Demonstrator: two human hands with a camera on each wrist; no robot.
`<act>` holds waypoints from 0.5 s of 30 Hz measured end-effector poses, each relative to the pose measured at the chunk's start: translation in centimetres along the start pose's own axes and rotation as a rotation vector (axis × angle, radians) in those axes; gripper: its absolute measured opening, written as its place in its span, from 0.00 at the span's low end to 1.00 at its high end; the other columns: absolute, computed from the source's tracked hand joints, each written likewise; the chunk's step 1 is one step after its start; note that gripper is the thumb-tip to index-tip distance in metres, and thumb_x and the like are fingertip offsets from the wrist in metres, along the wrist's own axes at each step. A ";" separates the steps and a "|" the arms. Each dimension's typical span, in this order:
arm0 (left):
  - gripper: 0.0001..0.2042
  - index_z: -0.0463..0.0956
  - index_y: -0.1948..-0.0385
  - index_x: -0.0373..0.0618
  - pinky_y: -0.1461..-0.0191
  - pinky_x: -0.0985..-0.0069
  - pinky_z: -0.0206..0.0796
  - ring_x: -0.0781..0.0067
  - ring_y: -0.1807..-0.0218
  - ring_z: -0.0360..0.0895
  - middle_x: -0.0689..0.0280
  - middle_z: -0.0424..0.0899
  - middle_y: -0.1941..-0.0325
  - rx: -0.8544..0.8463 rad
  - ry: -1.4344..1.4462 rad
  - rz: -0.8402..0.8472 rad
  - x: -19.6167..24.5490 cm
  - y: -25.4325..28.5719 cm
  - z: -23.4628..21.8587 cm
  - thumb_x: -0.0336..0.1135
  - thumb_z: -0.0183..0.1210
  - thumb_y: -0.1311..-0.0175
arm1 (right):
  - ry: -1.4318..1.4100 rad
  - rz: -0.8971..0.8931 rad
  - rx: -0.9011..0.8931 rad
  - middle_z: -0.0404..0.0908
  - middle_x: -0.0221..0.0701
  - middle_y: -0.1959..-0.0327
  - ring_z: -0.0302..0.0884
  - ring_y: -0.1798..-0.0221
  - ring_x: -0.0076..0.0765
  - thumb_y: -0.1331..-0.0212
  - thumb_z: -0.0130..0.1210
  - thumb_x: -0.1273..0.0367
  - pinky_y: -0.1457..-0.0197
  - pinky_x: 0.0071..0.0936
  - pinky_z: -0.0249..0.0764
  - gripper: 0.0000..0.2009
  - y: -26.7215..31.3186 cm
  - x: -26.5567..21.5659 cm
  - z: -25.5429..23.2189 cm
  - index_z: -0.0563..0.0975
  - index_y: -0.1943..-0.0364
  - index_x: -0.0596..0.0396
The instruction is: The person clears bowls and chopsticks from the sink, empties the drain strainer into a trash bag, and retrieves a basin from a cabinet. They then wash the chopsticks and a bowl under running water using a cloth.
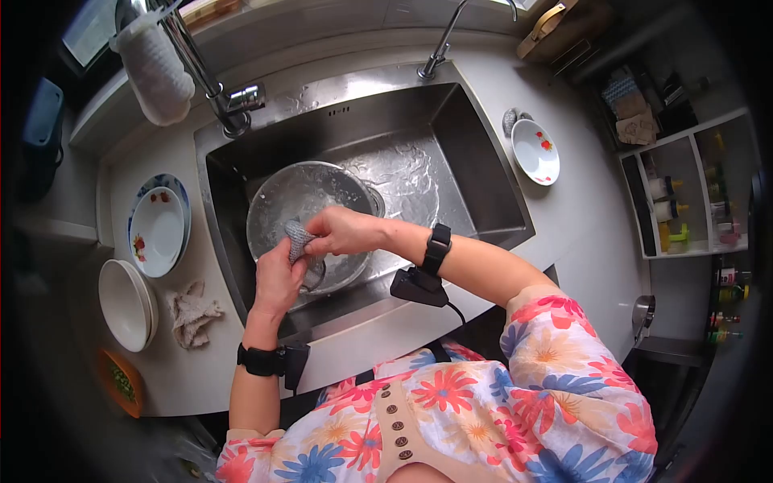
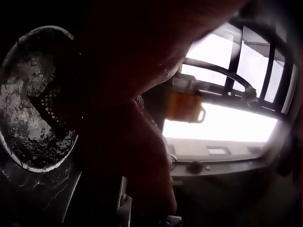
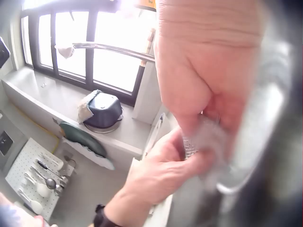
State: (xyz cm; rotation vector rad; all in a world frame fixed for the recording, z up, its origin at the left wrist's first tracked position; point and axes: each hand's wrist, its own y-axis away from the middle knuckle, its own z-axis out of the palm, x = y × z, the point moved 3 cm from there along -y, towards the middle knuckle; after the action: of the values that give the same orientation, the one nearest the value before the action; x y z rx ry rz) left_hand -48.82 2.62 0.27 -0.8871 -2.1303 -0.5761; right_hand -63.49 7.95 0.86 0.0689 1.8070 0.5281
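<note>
A grey checked cloth (image 1: 299,239) is bunched between my two hands, over a round metal basin (image 1: 256,211) with water in it. My left hand (image 1: 278,280) grips the cloth from the near left side. Fingers of my right hand (image 1: 345,230) pinch it from the upper right. A shiny, curved metallic edge (image 1: 322,278) shows just below the hands; its kind is unclear. In the right wrist view, the cloth (image 3: 208,142) is blurred between both hands. Darkness hides most of the hands in the left wrist view, where the basin (image 2: 35,168) stands at the left.
The basin stands in a steel sink (image 1: 475,161) beneath a tap (image 1: 233,105). Left of the sink lie a stacked bowl (image 1: 159,229), white bowls (image 1: 125,306) and a crumpled rag (image 1: 193,314). A flowered bowl (image 1: 531,153) sits on the right counter.
</note>
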 end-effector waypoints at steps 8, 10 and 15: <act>0.10 0.73 0.70 0.40 0.64 0.68 0.66 0.52 0.66 0.75 0.54 0.76 0.70 0.033 -0.022 0.151 4.1 -1.1 1.0 0.28 0.58 0.57 | 0.391 -0.369 0.291 0.78 0.43 0.68 0.79 0.65 0.36 0.51 0.56 0.70 0.63 0.31 0.73 0.19 3.3 -2.1 -2.2 0.71 0.53 0.59; 0.14 0.73 0.65 0.39 0.63 0.72 0.67 0.58 0.68 0.75 0.57 0.76 0.66 0.113 0.006 0.198 5.3 -1.1 0.3 0.27 0.58 0.57 | 0.289 -0.034 0.135 0.78 0.46 0.71 0.80 0.73 0.38 0.51 0.53 0.71 0.66 0.33 0.73 0.13 3.1 -1.7 -3.3 0.73 0.60 0.62; 0.18 0.72 0.58 0.43 0.66 0.74 0.68 0.66 0.73 0.76 0.59 0.75 0.65 0.292 0.146 -0.023 4.2 0.3 -1.8 0.26 0.58 0.57 | -0.204 -0.098 0.053 0.78 0.29 0.73 0.79 0.76 0.25 0.43 0.49 0.71 0.76 0.19 0.73 0.07 3.9 -3.1 -6.5 0.74 0.65 0.60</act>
State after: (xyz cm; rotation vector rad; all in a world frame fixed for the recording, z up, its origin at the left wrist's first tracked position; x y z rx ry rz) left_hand -49.77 3.37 4.66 -0.6394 -2.0282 -0.3188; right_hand -69.46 8.46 6.46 0.0681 1.6162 0.3889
